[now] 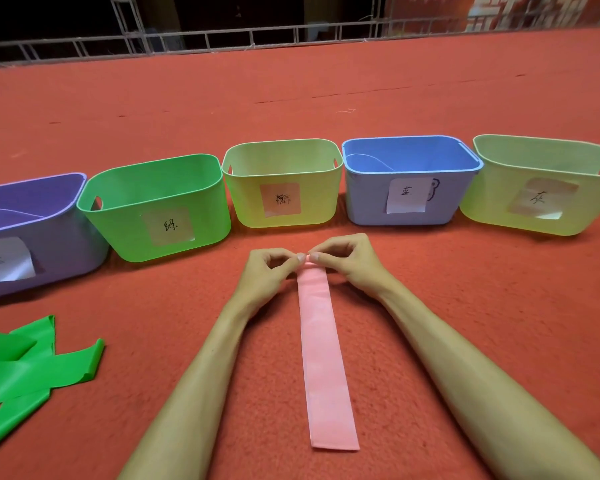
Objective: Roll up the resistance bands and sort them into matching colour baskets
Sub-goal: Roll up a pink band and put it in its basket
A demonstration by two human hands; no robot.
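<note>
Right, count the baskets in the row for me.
5, left to right: purple basket, partly cut off; green basket; yellow-green basket; blue basket; second yellow-green basket.

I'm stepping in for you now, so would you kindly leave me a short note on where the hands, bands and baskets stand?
Left hand and right hand: both pinch the far end of the pink band, just starting the roll; the rest lies flat on the red mat.
Green bands: loose pile at left, unrolled.
Baskets in a row: purple, green, yellow-green labelled pink, blue, yellow-green labelled grey.
Left: roll the pink band, drop it in its labelled basket, then the green ones.
</note>
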